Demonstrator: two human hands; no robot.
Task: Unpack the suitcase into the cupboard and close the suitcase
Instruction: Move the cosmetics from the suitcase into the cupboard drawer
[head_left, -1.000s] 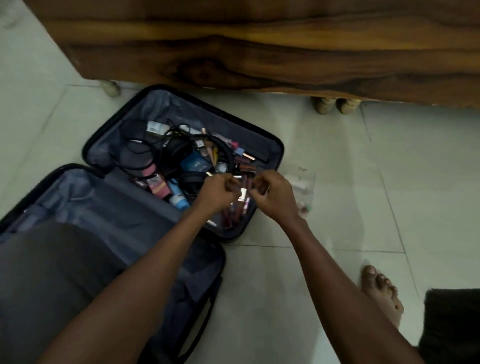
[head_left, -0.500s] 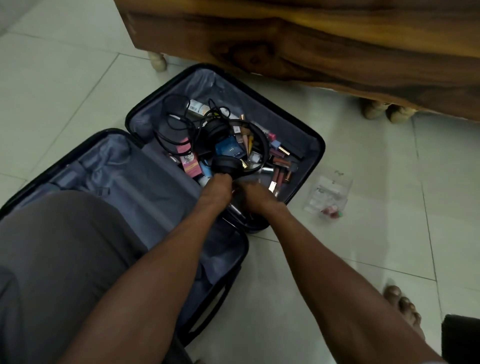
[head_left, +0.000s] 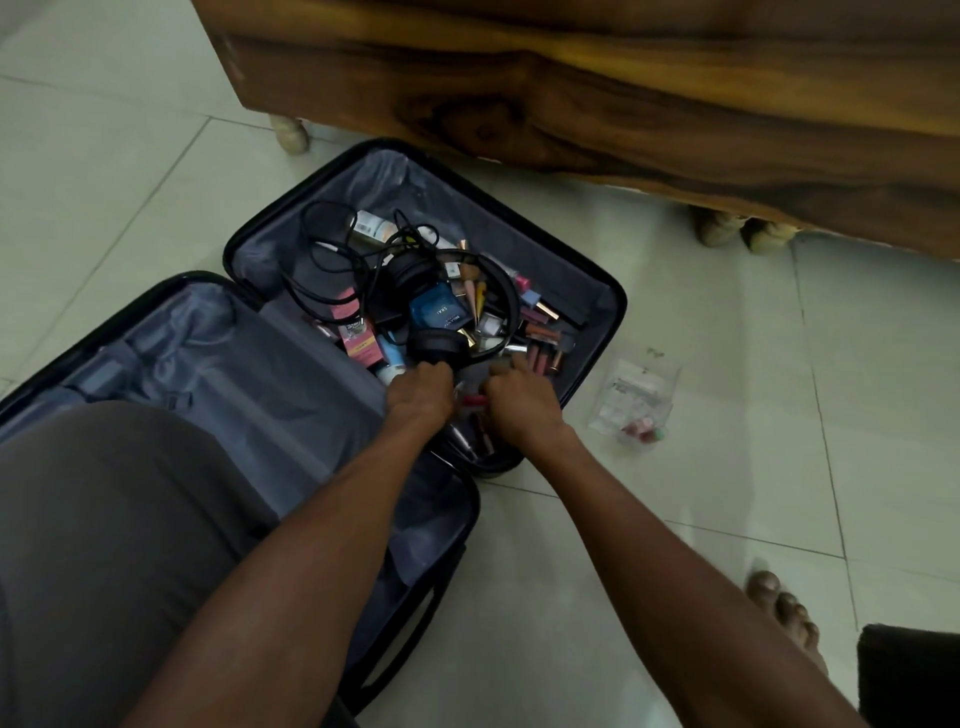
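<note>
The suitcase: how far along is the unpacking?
Early on. The suitcase lies open, one half bare lining. Both hands, left hand and right hand, dig among small tubes; what they hold is hidden. Headphones, cable and bottles remain, then closing it.

Headphones (head_left: 447, 312) and cable (head_left: 322, 260) atop clutter

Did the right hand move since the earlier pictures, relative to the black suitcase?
Yes. The right hand went from the open black suitcase's rim inward, among the small items, away from the clear plastic box.
</note>
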